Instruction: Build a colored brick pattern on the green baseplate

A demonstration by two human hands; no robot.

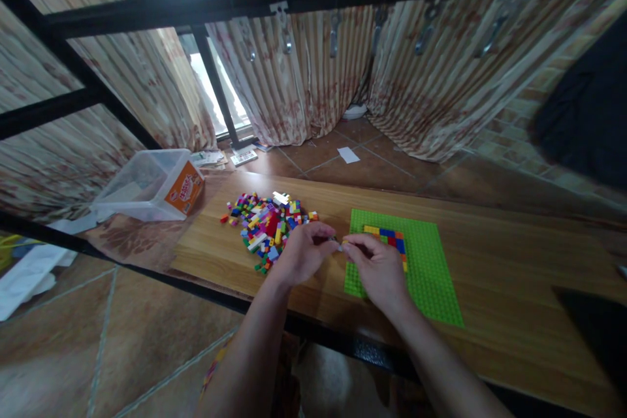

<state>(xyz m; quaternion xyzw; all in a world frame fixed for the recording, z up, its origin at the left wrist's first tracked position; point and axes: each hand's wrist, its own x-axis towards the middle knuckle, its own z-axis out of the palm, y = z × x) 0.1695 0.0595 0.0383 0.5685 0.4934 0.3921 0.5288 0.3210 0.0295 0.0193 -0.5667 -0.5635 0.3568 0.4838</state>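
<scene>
My left hand [304, 253] and my right hand [381, 269] meet over the table, fingertips almost touching. Both are closed in a pinch. Between them is a small pale toy brick [339, 246], mostly covered by the fingers, with a speck of yellow by the right fingertips. Beneath and beside my right hand lies a green baseplate [431, 274]. On it, partly hidden by that hand, a block of yellow, blue, red and orange bricks [392, 240] is fixed. To the left of my left hand spreads a pile of mixed loose bricks [267, 222].
A clear plastic bin [147, 206] with an orange label stands beyond the wooden table's [313, 199] left end. Black metal bars with hanging hooks [333, 36] cross above. Striped curtains [304, 85] hang behind. A dark flat object [592, 320] lies at the right.
</scene>
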